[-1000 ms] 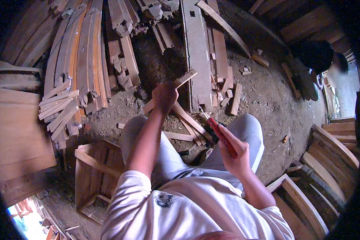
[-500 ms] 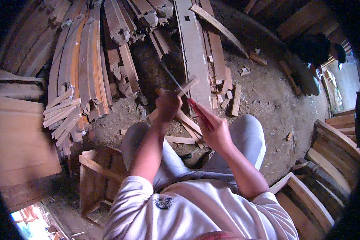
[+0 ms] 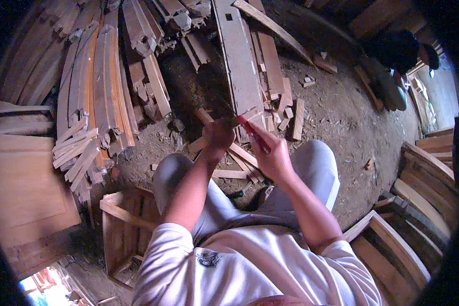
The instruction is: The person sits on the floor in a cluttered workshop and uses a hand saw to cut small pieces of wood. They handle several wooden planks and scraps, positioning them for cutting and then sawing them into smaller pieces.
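My right hand [image 3: 275, 159] is closed around the red handle of a handsaw [image 3: 253, 135]. Its thin blade, hard to make out against the ground, points away from me toward the far left. My left hand [image 3: 220, 134], dark in shadow, grips a short wooden strip [image 3: 251, 112] whose end sticks out to the right beside the blade. Both hands are close together above my knees. Exactly where the blade meets the strip is hidden by the left hand and too blurred to tell. Loose wooden strips [image 3: 245, 162] lie on the ground below the hands.
A long flat board [image 3: 238, 56] stretches away ahead, with wood offcuts [image 3: 285, 115] beside it. Stacked timber [image 3: 104, 76] fills the far left. An open wooden frame [image 3: 118, 219] stands near my left knee; more frames [image 3: 392, 245] lie at the right. A person [image 3: 398, 56] is at the far right.
My right hand has shifted slightly up and left with the saw, and less of the blade shows. The left hand and strip have moved a little. The whole view has tilted slightly.
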{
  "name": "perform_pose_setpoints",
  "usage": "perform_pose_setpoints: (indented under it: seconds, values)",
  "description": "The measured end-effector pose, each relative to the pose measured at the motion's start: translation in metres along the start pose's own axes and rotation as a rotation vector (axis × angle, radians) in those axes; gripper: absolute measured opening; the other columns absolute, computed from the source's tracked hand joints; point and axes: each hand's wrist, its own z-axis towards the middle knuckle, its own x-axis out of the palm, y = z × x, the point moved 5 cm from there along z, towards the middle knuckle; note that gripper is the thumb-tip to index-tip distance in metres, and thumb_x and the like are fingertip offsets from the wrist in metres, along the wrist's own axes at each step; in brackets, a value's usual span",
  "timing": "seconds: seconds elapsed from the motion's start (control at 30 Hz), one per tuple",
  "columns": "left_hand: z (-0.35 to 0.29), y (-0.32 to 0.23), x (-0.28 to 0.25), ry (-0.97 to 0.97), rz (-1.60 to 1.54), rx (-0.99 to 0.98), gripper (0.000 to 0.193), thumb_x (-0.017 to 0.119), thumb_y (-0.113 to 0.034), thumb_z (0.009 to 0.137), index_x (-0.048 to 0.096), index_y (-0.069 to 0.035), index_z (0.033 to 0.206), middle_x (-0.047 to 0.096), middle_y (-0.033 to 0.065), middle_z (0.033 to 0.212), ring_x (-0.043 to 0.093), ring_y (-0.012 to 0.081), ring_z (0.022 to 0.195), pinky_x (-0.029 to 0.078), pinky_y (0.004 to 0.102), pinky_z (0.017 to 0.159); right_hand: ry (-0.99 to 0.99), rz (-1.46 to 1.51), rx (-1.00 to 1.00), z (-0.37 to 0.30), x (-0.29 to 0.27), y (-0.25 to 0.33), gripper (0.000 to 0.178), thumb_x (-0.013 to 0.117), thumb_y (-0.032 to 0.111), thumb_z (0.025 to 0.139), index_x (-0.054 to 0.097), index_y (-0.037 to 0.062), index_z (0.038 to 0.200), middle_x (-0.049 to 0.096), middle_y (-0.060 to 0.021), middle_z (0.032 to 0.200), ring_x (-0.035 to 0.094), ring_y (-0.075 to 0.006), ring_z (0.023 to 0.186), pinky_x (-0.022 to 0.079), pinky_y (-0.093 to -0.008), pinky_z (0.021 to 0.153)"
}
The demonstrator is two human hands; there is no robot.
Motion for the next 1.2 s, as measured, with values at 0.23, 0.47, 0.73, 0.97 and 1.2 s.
perform_pose_setpoints:
  seconds: [0.23,0.47,0.73,0.97,1.2]
  values:
    - [-0.011,-0.062,-0.029,-0.189,0.005,0.243,0.016,0.063,-0.021,0.085,0.071,-0.007,0.082,0.072,0.0171,0.075,0.073,0.0381,0.071,0.059,0.0503,0.066,-0.082,-0.03,-0.113,-0.025,-0.033,0.008,0.044,0.065,0.003,0.094,0.06,0.0024,0.139,0.075,-0.0208,0.103,0.071,-0.0129,0.085,0.055,-0.0302,0.074]
    - [0.006,-0.091,-0.017,-0.009,-0.03,0.167,0.022,0.055,-0.022,0.092,0.068,-0.004,0.086,0.073,0.0185,0.078,0.074,0.0387,0.074,0.06,0.0507,0.069,-0.065,-0.071,-0.021,-0.013,-0.051,-0.016,0.048,0.062,0.0,0.095,0.059,0.0074,0.142,0.075,-0.0215,0.108,0.072,-0.0141,0.083,0.056,-0.032,0.075]
    - [0.095,-0.167,-0.004,0.014,-0.235,0.311,0.03,0.052,-0.02,0.091,0.061,0.002,0.109,0.071,0.0262,0.101,0.071,0.0411,0.093,0.058,0.051,0.082,-0.317,-0.139,-0.109,0.041,-0.136,-0.065,0.037,0.063,0.006,0.097,0.066,0.0061,0.134,0.075,-0.013,0.091,0.059,-0.0068,0.071,0.051,-0.0287,0.065]
    - [0.113,-0.122,0.073,0.087,-0.148,0.304,0.027,0.058,-0.016,0.09,0.066,-0.007,0.114,0.072,0.0229,0.094,0.07,0.0433,0.087,0.057,0.0505,0.079,-0.333,0.074,0.058,0.029,-0.106,-0.168,0.044,0.065,0.01,0.097,0.061,0.0068,0.141,0.065,-0.0008,0.08,0.047,-0.0046,0.064,0.042,-0.0234,0.058]
    - [0.093,-0.12,0.032,0.147,-0.078,0.207,0.018,0.072,-0.019,0.084,0.069,-0.001,0.087,0.069,0.0271,0.081,0.07,0.0444,0.081,0.055,0.0511,0.069,-0.311,0.207,-0.019,0.033,-0.113,-0.171,0.043,0.065,0.008,0.096,0.062,0.0064,0.14,0.065,0.0013,0.08,0.049,-0.0051,0.066,0.044,-0.0241,0.06]
